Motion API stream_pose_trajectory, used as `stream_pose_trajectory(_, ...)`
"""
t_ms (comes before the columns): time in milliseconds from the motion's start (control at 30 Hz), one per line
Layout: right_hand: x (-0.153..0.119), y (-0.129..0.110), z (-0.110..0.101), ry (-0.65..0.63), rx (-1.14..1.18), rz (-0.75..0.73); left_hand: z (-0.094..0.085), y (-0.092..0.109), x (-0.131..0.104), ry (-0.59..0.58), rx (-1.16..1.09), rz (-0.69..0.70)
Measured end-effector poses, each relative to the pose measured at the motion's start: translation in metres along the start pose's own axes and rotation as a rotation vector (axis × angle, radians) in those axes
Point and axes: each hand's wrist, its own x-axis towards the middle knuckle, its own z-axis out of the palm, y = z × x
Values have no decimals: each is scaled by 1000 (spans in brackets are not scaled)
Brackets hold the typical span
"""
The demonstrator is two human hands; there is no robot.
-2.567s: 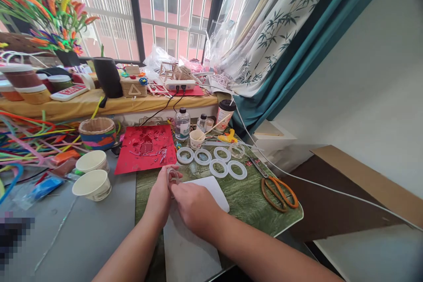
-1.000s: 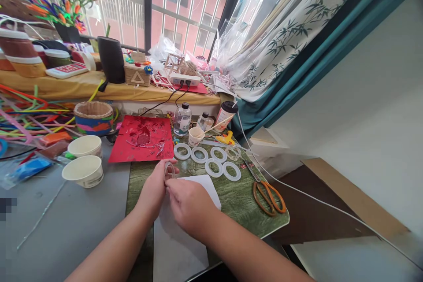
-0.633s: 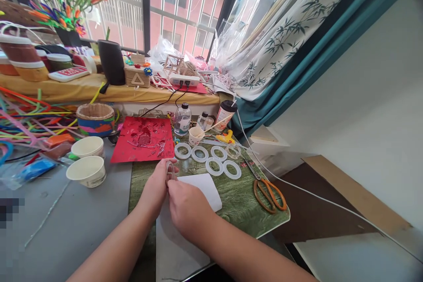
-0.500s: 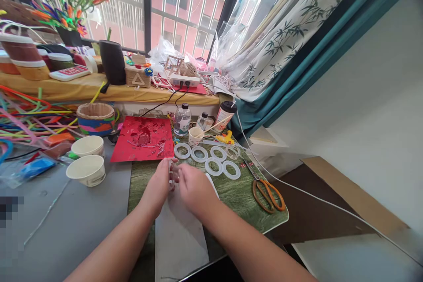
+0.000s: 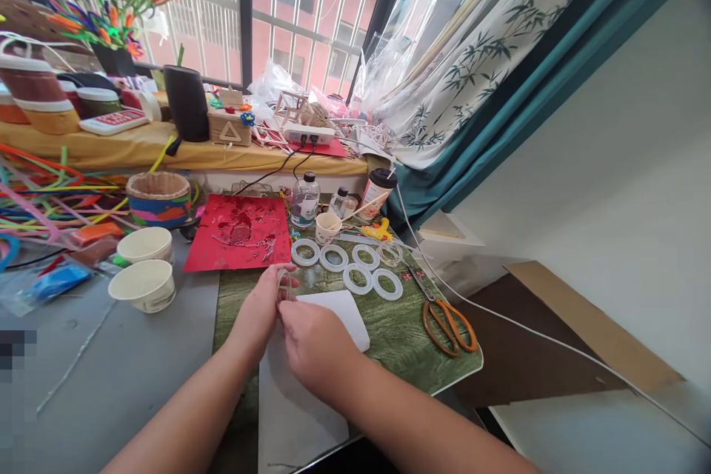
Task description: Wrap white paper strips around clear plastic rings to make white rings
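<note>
The ring [image 5: 285, 275], clamped upright in the left hand [image 5: 263, 309] above the paper [image 5: 303, 415], is apparently being worked at its edge by the right hand [image 5: 315, 335], whose grip is hidden, and continuing calls for steadiness.

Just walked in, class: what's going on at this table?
A person's left hand holds a clear ring upright above a white sheet, while the right hand pinches its lower edge. Five pale rings lie flat beyond the hands, with scissors to the right and a red sheet to the left.
</note>
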Motion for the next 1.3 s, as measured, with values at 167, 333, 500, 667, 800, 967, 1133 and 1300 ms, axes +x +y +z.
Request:
stream_pose_trajectory(167,1,1,-4,92,53,127,0,-1,-1,-56,3,-35)
stream_pose_trajectory(333,1,3,1,20,3,0,-1,-4,2,-15,-28,-30)
stream_pose_trajectory(500,2,4,-4,69,10,41,1,-2,1,-11,15,-52)
stream_pose_trajectory(667,4,3,-5,56,4,33,0,0,2,-28,-2,-12)
stream_pose_trajectory(800,3,4,1,48,-11,31,1,2,1,-21,10,11)
stream_pose_trajectory(967,1,8,1,69,-10,79,3,2,-1,-51,5,-18)
stream_pose_trajectory(1133,-4,4,6,55,-23,0,2,-1,2,-47,-68,-70)
stream_pose_trajectory(1300,-22,10,1,110,69,-62,1,7,2,-135,-299,-138)
